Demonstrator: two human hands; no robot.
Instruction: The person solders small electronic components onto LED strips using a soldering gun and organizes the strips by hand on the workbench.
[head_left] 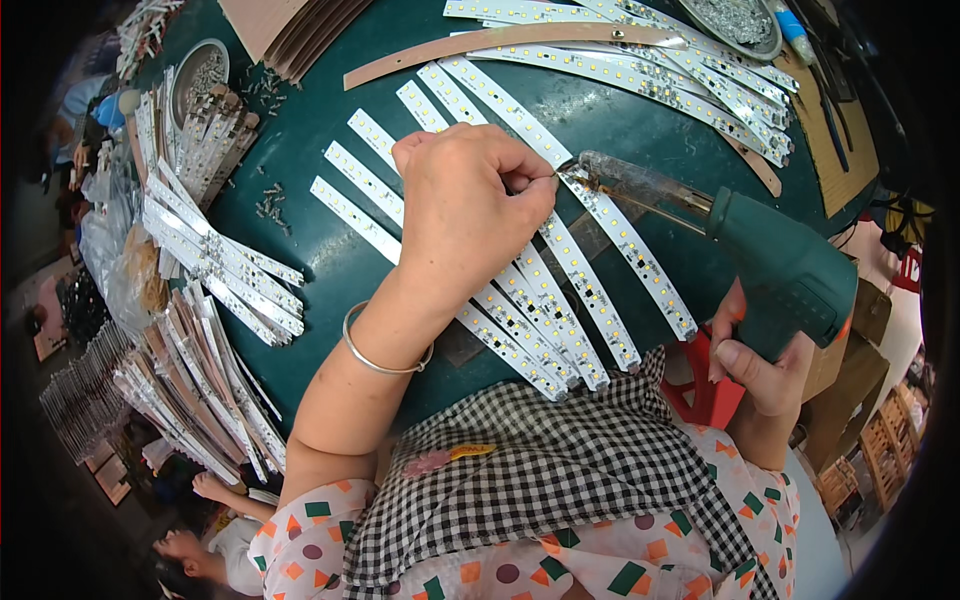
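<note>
— Green-bodied soldering gun: where held?
— Nearest, in the right hand, clenched round its grip; its tip meets a white LED strip.
— And the left hand?
— Pinched shut on a thin wire at that tip, resting over the fanned strips on the dark green tabletop.
— Beyond?
— A metal dish.

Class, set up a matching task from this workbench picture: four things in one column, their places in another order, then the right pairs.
1. green pistol-grip soldering gun
2. silver metal bangle
3. long curved brown strip
4. round metal bowl of small parts

A. far left of the bench
B. left wrist
C. right hand
D. far side of the green tabletop

Pairs: 1-C, 2-B, 3-D, 4-A
</note>
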